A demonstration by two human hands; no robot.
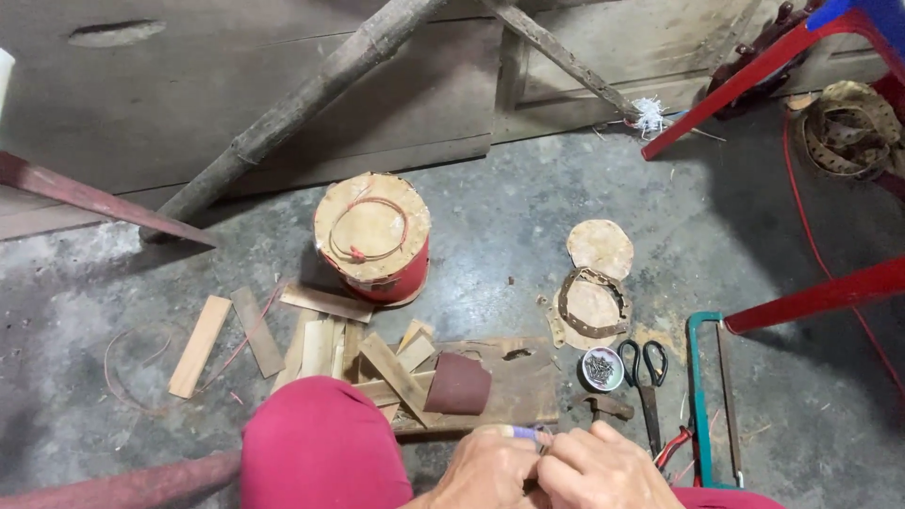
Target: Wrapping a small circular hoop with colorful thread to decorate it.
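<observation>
Both hands are pressed together at the bottom edge: the left hand (485,468) and the right hand (596,467) are curled shut around something small, hidden by the fingers; a purple-blue bit (524,433) shows between them. Just ahead, a wooden board (509,386) with dark sandpaper (458,384) is seen. Right of the hands, scissors (646,377) and a hacksaw (709,396) are laid.
</observation>
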